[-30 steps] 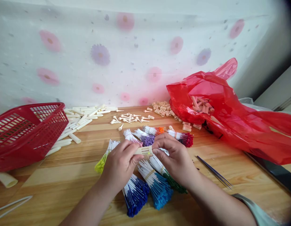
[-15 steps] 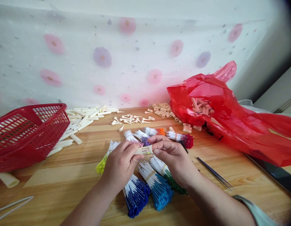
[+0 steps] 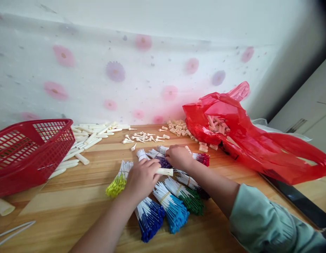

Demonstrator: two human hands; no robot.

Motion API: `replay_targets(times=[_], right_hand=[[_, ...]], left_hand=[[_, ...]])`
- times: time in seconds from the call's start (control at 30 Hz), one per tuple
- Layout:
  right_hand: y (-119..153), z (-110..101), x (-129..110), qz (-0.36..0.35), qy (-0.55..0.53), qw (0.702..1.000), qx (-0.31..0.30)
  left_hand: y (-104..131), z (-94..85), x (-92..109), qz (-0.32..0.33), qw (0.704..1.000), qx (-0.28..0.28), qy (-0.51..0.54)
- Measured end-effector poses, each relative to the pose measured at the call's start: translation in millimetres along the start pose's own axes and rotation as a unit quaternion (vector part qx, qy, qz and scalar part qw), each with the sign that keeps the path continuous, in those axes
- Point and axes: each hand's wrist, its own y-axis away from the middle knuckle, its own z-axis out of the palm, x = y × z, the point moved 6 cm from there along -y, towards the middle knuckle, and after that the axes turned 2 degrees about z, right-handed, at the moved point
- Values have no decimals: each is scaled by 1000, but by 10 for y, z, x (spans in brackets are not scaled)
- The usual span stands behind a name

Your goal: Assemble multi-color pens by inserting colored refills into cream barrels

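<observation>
My left hand (image 3: 142,175) is closed around a cream plastic pen barrel (image 3: 165,172), whose slotted end sticks out to the right. My right hand (image 3: 178,157) is at the far bundles, fingers bent down over them; the fingertips and anything in them are hidden. Beneath and beside it lie purple-ended (image 3: 164,162) and red-ended (image 3: 202,159) bundles of thin white sticks like pen refills. Nearer me are dark blue (image 3: 149,219), light blue (image 3: 176,212) and green (image 3: 191,200) bundles. A yellow bundle (image 3: 118,181) lies left of my left hand.
A red basket (image 3: 33,151) stands left, beside cream tubes (image 3: 93,135). Small pointed cream pieces (image 3: 142,136) and slotted pieces (image 3: 178,127) lie at the back. A red plastic bag (image 3: 247,140) with more pieces spreads right, over a flat dark object (image 3: 297,200).
My right hand has left the slotted end of the barrel and moved forward to the far bundles. My left hand still holds the barrel. The tweezers on the right are now hidden.
</observation>
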Motion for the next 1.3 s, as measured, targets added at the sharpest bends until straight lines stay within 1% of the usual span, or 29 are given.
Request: replay_targets(times=[0.07, 0.13, 0.27, 0.37, 0.47, 0.53, 0.6, 0.63, 0.67, 0.7, 0.77, 0.8, 0.83, 0.9, 0.97, 1.0, 1.1, 1.13, 1.17, 1.2, 1.23, 1.3], right_hand=[[-44, 60, -65, 14, 44, 999, -20], [-73, 110, -98, 28, 74, 996, -35], [-53, 129, -98, 36, 94, 994, -34], [85, 24, -12, 39, 91, 995, -11], [314, -170, 151, 39, 78, 996, 12], [469, -288, 232, 20, 57, 998, 14], [593, -352, 233, -16, 23, 1000, 4], [641, -369, 183, -49, -7, 999, 2], [681, -382, 104, -90, -45, 995, 6], [714, -394, 7, -136, -86, 987, 14], [756, -415, -184, -211, -167, 962, 42], [759, -416, -250, -227, -209, 949, 56], [745, -405, -284, -223, -254, 939, 66], [700, -356, -282, -183, -370, 908, 76], [661, -272, -237, -140, -491, 857, 70], [650, -225, -219, -129, -545, 827, 60], [650, -117, -214, -137, -677, 723, 12], [657, -97, -218, -143, -706, 694, -2], [663, -85, -222, -148, -724, 673, -11], [670, -80, -224, -151, -732, 664, -15], [676, -83, -225, -153, -732, 664, -13], [689, -119, -224, -157, -715, 681, 8]], left_hand=[[-40, 77, 68, 13, 1000, -13, -4], [-62, 129, 86, 13, 1000, -21, -1], [-59, 170, 68, 8, 1000, -28, 6], [-48, 173, 50, -5, 1000, -23, 19], [-37, 135, 40, -22, 999, -7, 39], [-23, 62, 33, -43, 998, 12, 48], [2, -53, 11, -84, 992, 48, 75], [19, -108, 0, -108, 987, 64, 103], [37, -145, -11, -130, 976, 75, 159], [50, -157, -10, -143, 962, 71, 221], [66, -121, 20, -154, 925, 29, 346], [76, -94, 37, -158, 904, 6, 398], [88, -72, 46, -165, 880, -8, 446], [114, -48, 45, -181, 830, -11, 528], [136, -35, 45, -189, 792, -9, 580], [147, -29, 48, -191, 780, -10, 596], [177, -16, 55, -195, 752, -2, 629], [186, -13, 53, -197, 741, 6, 642], [196, -10, 51, -198, 730, 14, 655], [203, -7, 51, -198, 718, 22, 667], [210, -5, 51, -199, 708, 27, 677], [213, -5, 55, -194, 699, 29, 687]])
